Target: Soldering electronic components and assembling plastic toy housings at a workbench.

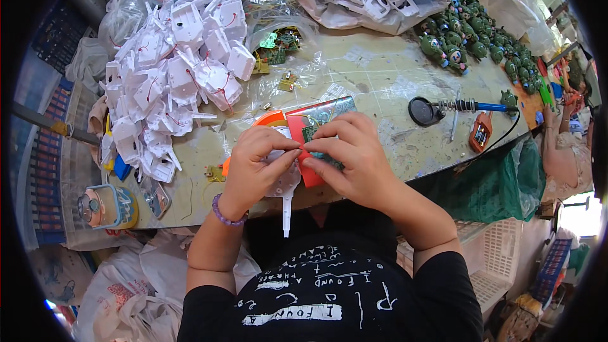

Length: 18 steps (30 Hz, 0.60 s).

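A white plastic part (285,180) is pinched by both hands, left (253,168) and right (348,152); the small circuit board (311,133) (partly hidden) should be pressed squarely.

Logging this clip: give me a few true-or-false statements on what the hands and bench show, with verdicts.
1. Both hands meet on a white plastic part. True.
2. The soldering iron is in the right hand. False: it lies on the bench, right of the hands.
3. A purple bead bracelet is on the left wrist. True.
4. The pile of white parts lies right of the hands. False: it is to the upper left.
5. Green figures sit at the far right of the bench. True.
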Motion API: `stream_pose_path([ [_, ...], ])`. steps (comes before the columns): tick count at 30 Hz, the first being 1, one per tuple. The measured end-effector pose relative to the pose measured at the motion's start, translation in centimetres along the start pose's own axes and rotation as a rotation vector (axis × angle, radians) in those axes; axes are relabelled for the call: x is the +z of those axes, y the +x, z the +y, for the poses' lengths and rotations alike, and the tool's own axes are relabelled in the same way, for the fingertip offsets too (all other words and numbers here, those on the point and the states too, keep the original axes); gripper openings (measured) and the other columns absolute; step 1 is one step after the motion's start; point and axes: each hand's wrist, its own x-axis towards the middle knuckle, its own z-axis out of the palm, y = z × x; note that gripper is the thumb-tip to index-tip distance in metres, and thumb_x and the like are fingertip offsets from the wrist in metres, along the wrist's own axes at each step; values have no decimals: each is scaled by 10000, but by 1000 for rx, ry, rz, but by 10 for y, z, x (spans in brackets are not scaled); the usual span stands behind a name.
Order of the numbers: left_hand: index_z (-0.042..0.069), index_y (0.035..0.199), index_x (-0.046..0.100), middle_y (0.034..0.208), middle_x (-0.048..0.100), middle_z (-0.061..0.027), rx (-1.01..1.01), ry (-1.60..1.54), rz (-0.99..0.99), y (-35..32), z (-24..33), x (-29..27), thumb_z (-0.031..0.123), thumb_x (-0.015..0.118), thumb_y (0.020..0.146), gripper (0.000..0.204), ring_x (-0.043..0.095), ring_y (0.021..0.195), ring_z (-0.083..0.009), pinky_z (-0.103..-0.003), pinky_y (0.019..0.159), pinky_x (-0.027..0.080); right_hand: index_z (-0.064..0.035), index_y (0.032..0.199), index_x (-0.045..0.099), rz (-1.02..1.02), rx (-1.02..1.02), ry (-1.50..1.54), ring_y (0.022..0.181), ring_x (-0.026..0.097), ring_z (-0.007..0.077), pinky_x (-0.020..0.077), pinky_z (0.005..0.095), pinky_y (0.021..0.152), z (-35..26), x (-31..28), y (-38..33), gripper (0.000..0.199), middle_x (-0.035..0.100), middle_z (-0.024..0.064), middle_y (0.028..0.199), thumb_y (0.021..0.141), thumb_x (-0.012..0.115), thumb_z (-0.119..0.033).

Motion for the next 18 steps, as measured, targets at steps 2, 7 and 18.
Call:
stream_pose_path([
  [2, 16, 843, 689, 807, 661, -71, 3, -5, -11, 2, -2, 1, 20, 718, 761, 86, 615, 799, -194, -312, 759, 456, -82, 890, 670, 4, 1, -9, 953, 548, 270, 401, 410, 877, 2, 4, 1, 166, 622, 50, 941, 739, 737, -96],
  [7, 15, 843, 689, 808, 661, -69, -34, -74, -2, -3, -2, 3, 17, 721, 760, 88, 610, 797, -191, -306, 757, 454, -63, 883, 605, -14, 3, -5, 965, 534, 284, 381, 431, 898, 7, 16, -4, 132, 594, 70, 951, 774, 672, -95],
  [18, 44, 841, 704, 788, 678, -64, -4, -76, -60, -2, -6, -2, 73, 735, 743, 107, 624, 758, -207, -346, 787, 442, -63, 937, 589, -42, -2, -31, 1006, 529, 316, 399, 419, 899, 10, 16, 1, 188, 590, 84, 1010, 764, 659, -42],
])
